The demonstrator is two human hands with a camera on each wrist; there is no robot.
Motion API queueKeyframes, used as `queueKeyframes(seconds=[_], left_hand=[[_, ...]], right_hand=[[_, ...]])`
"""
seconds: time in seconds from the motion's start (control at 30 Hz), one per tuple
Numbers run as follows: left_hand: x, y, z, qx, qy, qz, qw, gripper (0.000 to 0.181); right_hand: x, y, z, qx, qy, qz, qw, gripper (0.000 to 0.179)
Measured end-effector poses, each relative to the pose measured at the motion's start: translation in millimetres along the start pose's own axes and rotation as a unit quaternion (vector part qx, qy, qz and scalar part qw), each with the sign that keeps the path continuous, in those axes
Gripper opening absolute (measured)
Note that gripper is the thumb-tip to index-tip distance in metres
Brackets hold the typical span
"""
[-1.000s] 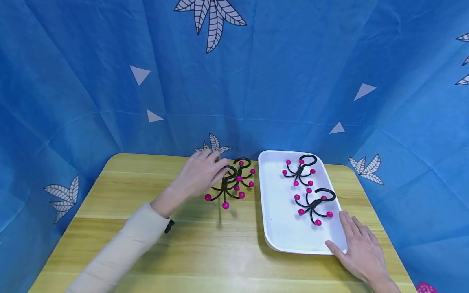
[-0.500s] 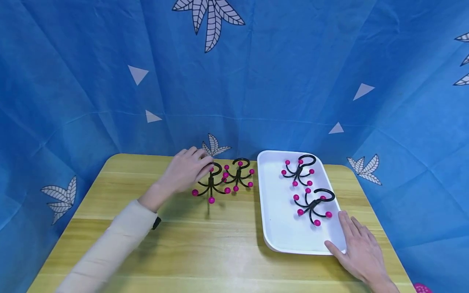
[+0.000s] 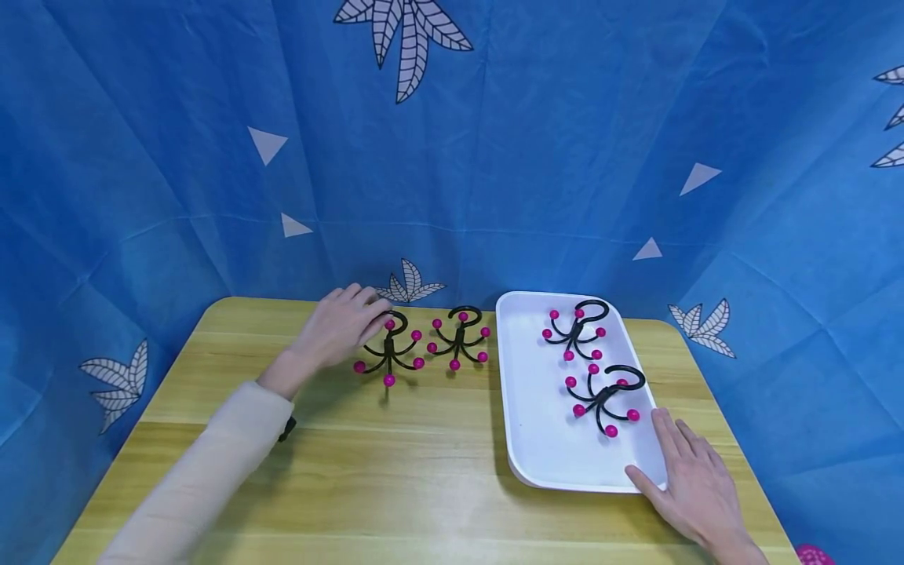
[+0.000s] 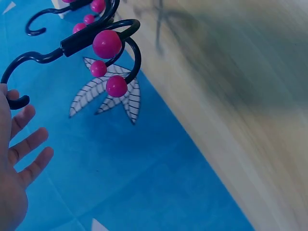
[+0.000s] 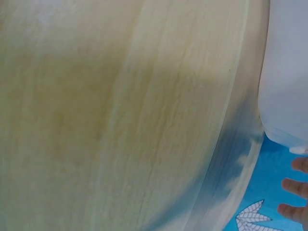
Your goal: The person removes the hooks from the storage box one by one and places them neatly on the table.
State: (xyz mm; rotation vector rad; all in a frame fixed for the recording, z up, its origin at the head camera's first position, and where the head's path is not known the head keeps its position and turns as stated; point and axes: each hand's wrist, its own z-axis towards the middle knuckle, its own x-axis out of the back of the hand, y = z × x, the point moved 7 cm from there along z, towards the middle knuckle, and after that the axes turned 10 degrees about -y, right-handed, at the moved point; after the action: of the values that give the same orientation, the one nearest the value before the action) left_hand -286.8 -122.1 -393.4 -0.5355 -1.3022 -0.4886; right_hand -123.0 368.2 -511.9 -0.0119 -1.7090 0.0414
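My left hand (image 3: 335,326) pinches the curved top of a black multi-arm hanging hook (image 3: 389,345) with pink ball tips, at the table's back left. In the left wrist view the hook (image 4: 79,41) extends from the fingertips, the other fingers spread. It hangs upright; its shadow suggests a small gap above the table. Just right of it is a matching hook (image 3: 460,336). Two more, a rear hook (image 3: 577,329) and a front hook (image 3: 603,396), lie in the white tray (image 3: 537,447). My right hand (image 3: 695,486) rests, fingers extended, at the tray's right front edge.
The wooden table (image 3: 395,486) carries everything. A blue cloth (image 3: 565,157) with white leaf prints hangs behind and around it. In the right wrist view, the tray's outer wall (image 5: 288,72) and several fingertips (image 5: 291,185) show at the right edge.
My left hand has carried its hook leftward, away from the matching hook on the table; the two no longer overlap in the head view. My right hand and the tray stay put.
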Motion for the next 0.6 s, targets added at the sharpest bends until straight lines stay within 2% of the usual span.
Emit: queueKeyframes(seconds=[0.2,0.6], left_hand=[[-10.4,-11.0,2.8,0.008,0.005,0.000,1.0000,0.029],[-28.9,-28.3,14.5,0.036,-0.016,-0.004,0.9992,0.031]], right_hand=[[0,0,-0.4,-0.003,-0.007,0.002,1.0000,0.112],[2,-1,-0.3,0.003,-0.001,-0.001,1.0000,0.111]])
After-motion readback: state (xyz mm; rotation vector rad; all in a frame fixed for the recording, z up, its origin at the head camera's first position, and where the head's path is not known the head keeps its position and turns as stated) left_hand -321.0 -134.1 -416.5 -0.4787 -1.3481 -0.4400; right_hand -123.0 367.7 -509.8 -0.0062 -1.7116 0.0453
